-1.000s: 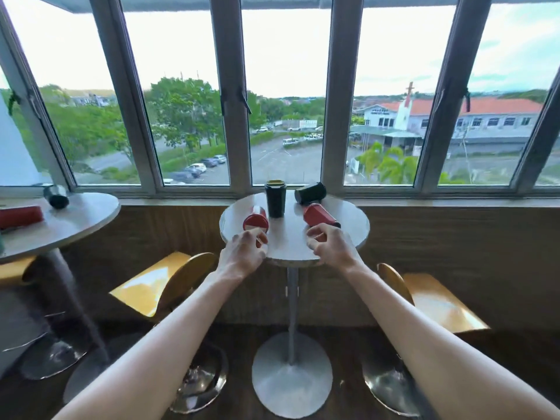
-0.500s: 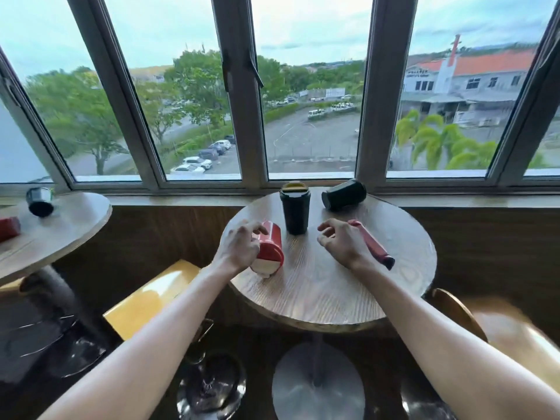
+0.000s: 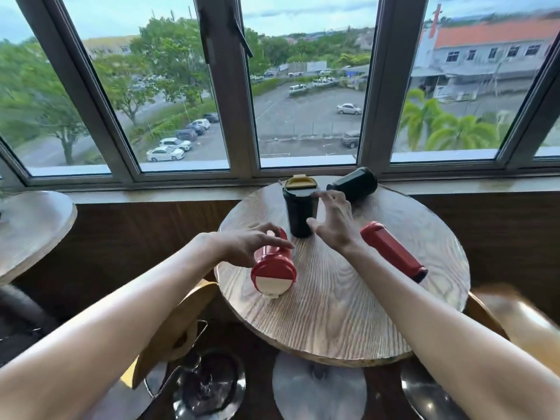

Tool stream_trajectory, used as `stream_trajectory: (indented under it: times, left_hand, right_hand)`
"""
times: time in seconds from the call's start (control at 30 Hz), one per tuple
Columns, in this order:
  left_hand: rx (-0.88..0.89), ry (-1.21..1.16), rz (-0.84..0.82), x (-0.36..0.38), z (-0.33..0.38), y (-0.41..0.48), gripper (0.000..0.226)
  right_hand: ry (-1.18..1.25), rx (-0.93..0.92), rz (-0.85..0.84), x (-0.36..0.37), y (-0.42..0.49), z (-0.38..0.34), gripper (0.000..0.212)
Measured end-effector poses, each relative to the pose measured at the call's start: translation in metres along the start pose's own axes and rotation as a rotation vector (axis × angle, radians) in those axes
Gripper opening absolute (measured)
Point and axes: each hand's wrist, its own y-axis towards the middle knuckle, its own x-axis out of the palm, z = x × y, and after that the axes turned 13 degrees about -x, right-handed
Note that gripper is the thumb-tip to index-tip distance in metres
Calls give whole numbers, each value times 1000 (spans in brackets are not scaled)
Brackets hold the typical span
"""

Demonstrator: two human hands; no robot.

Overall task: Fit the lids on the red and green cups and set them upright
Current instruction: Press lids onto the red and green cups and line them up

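Note:
A red cup [image 3: 274, 272] lies on its side at the left of the round wooden table [image 3: 348, 313], its red-and-white lid facing me. My left hand [image 3: 248, 244] wraps over its body from above. A second red cup [image 3: 394, 253] lies on its side at the right, untouched. A dark green cup [image 3: 298, 216] stands upright in the middle, its yellow lid flap [image 3: 298, 179] raised. My right hand [image 3: 333, 222] hovers just right of it, fingers spread and empty. Another dark green cup [image 3: 353, 183] lies on its side at the back right.
The window sill [image 3: 181, 192] runs right behind the table. A second round table [image 3: 30, 225] stands to the left. Stools with wooden seats sit low on the left [image 3: 178, 322] and right [image 3: 521, 322]. The table's metal foot [image 3: 318, 389] is below.
My view has moved closer to the table. My right hand has left the right red cup and moved up to the upright green cup. My left hand stays on the left red cup.

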Motion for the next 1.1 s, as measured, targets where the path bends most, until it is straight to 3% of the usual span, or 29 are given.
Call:
stream_trajectory:
  times: [0.17,0.33,0.5,0.67,1.1]
  left_hand:
    - [118,152,121,4,-9,7,78]
    - [232,252,212,11,-16,21,82]
    - [322,196,263,19,-25,38,88]
    - [278,-130,348,28,-25,37,92]
    - [-245,-1179,619,70,8,46,83]
  right_hand:
    - [-56,-17,-15,2,34,6,65]
    - [-45,18,-50,7,46,16,58]
    - [35,-19,-23,12,45,22,52]
    - [47,-36,-24,12,46,28,53]
    - [113,-39,-24,13,50,40,53]
